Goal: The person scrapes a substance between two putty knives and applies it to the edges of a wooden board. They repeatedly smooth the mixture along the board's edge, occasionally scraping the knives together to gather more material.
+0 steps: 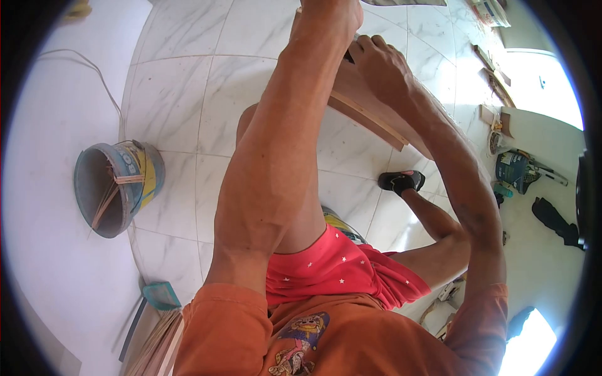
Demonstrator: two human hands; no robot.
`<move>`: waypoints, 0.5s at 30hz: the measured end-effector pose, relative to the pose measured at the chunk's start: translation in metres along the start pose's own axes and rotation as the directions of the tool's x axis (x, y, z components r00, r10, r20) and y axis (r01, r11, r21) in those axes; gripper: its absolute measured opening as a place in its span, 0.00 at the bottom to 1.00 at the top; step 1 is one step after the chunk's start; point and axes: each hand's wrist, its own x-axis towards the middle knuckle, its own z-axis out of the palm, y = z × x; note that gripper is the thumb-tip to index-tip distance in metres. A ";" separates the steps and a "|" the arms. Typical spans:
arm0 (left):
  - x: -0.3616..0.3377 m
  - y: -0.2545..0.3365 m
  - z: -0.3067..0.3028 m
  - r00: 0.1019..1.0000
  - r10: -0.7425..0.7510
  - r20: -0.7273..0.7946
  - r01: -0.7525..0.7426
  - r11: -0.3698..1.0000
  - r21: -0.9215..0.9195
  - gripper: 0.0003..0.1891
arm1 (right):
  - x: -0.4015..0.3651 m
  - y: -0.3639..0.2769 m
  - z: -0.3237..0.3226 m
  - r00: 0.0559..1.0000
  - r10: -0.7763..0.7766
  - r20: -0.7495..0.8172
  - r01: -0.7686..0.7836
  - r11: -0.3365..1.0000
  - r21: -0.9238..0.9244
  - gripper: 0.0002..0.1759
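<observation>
My left hand [342, 11] is at the top edge, mostly cut off, with its fingers out of view. Just right of it, my right hand [381, 62] has its fingers curled over a small dark thing [349, 57], too hidden to name. Both hands are at the far end of a long wooden piece [352, 81]. This piece has a light strip [370, 119] along its lower side and reaches back under my right forearm. Part of a grey object [407, 2] shows at the top edge.
On the left stands a bucket [153, 169] holding thin wood strips, with a cable nearby. A teal dustpan [161, 295] lies lower left. My sandalled foot [401, 182] rests on the tiled floor [175, 88]. Wood scraps [495, 75] and a tool bag [514, 170] are at the right.
</observation>
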 end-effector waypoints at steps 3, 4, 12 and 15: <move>-0.002 0.006 0.003 0.999 -0.024 -0.044 0.024 1.000 0.001 0.19 | -0.003 0.000 -0.014 0.996 0.015 0.085 -0.026 0.990 0.135 0.13; -0.004 0.006 0.002 1.000 -0.004 -0.021 0.004 1.000 -0.005 0.19 | -0.004 0.002 -0.019 0.994 0.012 0.105 -0.031 0.983 0.182 0.15; 0.002 0.010 0.000 0.998 -0.006 -0.063 0.004 0.999 -0.043 0.18 | 0.034 0.049 -0.034 0.978 0.164 0.125 -0.200 0.901 0.385 0.12; 0.011 0.005 -0.006 0.998 0.021 -0.061 -0.030 0.989 -0.148 0.15 | 0.051 0.056 -0.035 0.961 0.159 0.226 -0.236 0.899 0.369 0.15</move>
